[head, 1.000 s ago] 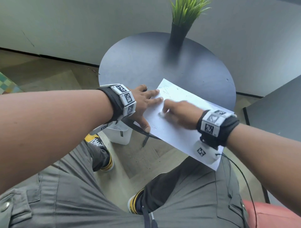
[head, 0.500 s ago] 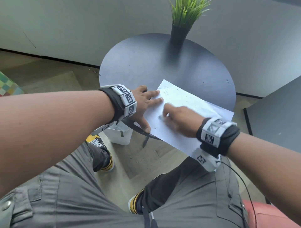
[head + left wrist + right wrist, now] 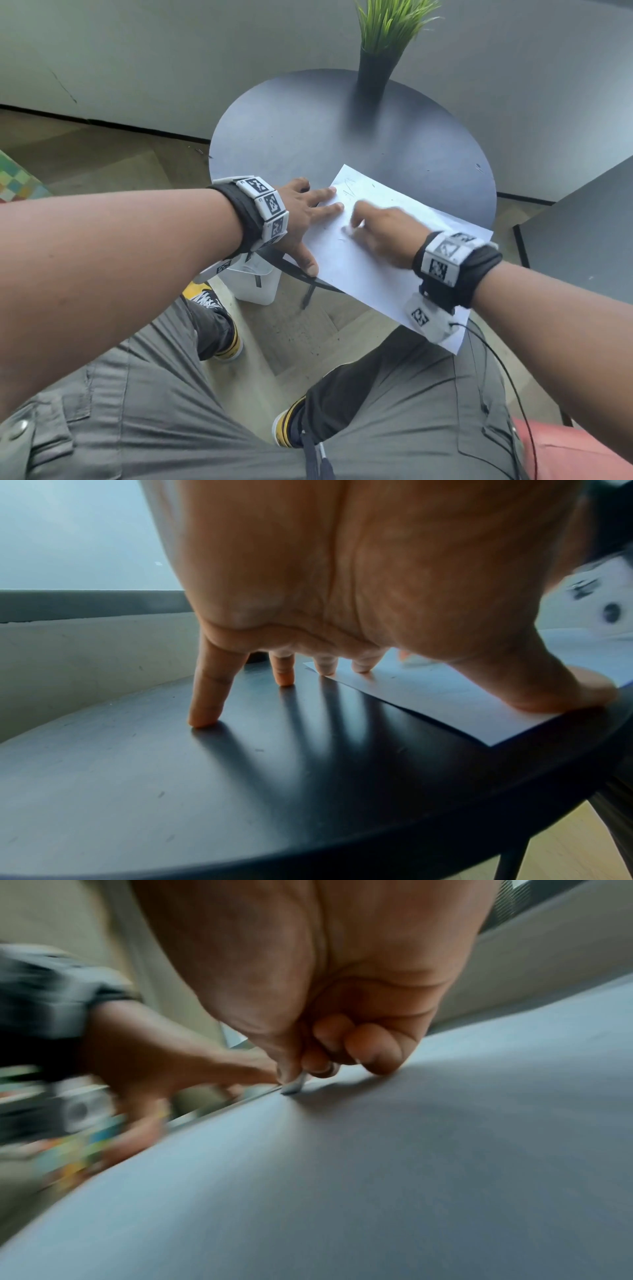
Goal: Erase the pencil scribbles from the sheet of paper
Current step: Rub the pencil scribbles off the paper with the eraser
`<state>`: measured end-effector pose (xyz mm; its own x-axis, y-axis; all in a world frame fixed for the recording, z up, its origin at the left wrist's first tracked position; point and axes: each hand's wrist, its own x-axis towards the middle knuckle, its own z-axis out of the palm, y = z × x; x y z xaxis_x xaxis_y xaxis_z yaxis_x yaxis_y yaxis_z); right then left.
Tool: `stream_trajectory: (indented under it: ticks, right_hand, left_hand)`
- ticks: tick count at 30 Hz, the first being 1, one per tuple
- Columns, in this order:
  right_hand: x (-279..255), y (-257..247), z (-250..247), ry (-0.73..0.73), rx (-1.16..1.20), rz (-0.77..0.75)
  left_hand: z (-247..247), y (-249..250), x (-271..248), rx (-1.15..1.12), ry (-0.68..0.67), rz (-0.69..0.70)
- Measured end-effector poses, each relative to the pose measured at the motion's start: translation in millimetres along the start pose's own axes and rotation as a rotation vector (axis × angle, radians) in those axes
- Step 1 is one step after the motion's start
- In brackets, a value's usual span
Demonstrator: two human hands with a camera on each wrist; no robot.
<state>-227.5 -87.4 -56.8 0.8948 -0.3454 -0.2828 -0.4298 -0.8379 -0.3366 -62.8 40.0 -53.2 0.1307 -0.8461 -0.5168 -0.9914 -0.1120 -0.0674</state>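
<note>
A white sheet of paper (image 3: 387, 270) lies on the near right part of a round black table (image 3: 308, 137), hanging over its near edge. Faint pencil scribbles (image 3: 349, 186) show near its far corner. My left hand (image 3: 301, 219) lies spread flat, fingers straight. Two fingertips and the thumb (image 3: 561, 693) press the sheet's left edge (image 3: 428, 693). My right hand (image 3: 380, 229) is curled and pinches a small pale eraser (image 3: 294, 1087), its tip pressed on the paper (image 3: 377, 1177). The right wrist view is blurred.
A dark vase with green grass (image 3: 373, 72) stands at the table's far edge. A white bin (image 3: 253, 284) sits on the floor under the table. My knees in grey trousers (image 3: 171, 411) are below. A dark table (image 3: 582, 233) stands to the right.
My right hand has shifted slightly back and forth on the sheet with the eraser. The left hand keeps its place on the paper's edge.
</note>
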Motion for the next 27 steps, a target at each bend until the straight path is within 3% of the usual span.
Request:
stream_trajectory:
  ticks: [3,11,14,18,20,23,25,27]
  right_hand:
    - [17,24,-6,0.11,0.067,0.181]
    - [31,32,-19,0.113,0.066,0.263]
    - [21,13,-12,0.089,0.045,0.177]
    - [-4,-27,13,-0.107,-0.045,-0.112]
    - [1,-24,6,-0.074,-0.059,-0.081]
    - [13,-9,-8,0.044,0.003,0.117]
    - [6,-22,2,0.019,-0.041,0.046]
    - [-10,-42,19,-0.092,-0.067,-0.129]
  left_hand:
    - [-3,2,0,0.008,-0.007,-0.022]
    - [-12,0,2,0.015,-0.031,-0.031]
    - [-12,0,-2,0.028,-0.02,-0.035]
    - [-8,-2,-2,0.022,-0.01,-0.039]
    - [-7,-3,-2,0.009,-0.018,-0.052]
    - [-9,-2,-4,-0.014,-0.038,-0.062]
    - [-10,0,-7,-0.012,-0.042,-0.067]
    - [-11,3,-9,0.005,-0.032,-0.068]
